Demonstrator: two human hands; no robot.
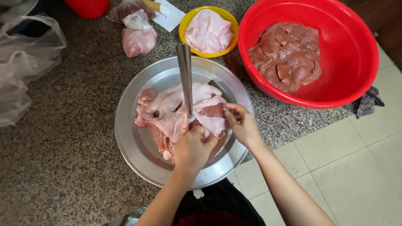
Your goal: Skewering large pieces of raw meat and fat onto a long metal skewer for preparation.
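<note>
While the granite counter (63,138) fills most of the view, a tiled floor (360,159) shows at lower right. Biggest item is the red basin (351,54) at upper right, holding a heap of dark red meat (287,56). Next, a round metal tray (134,146) sits mid-counter, overhanging the counter edge toward the person. On the tray lies a slab of pork (167,113), pale skin and fat on top, red flesh under it.

Left edge: crumpled clear plastic bags (21,62). Top centre: yellow bowl (188,21) just beside the basin, with pale skin pieces (208,30) in it. Left of the bowl, a small knotted bag of pinkish meat (138,35), another bag (123,10) behind it, a white paper (169,16) near them. A red container (88,7) is cut off at the top edge. A dark cloth (367,102) lies on the floor by the basin.

Left hand (193,148) is closed in a fist around the handle of a knife (184,75), blade pointing away, tip end down into the pork. Right hand (243,123) has fingers pinched narrow on a flap of the skin, pulling it up beside the blade.
</note>
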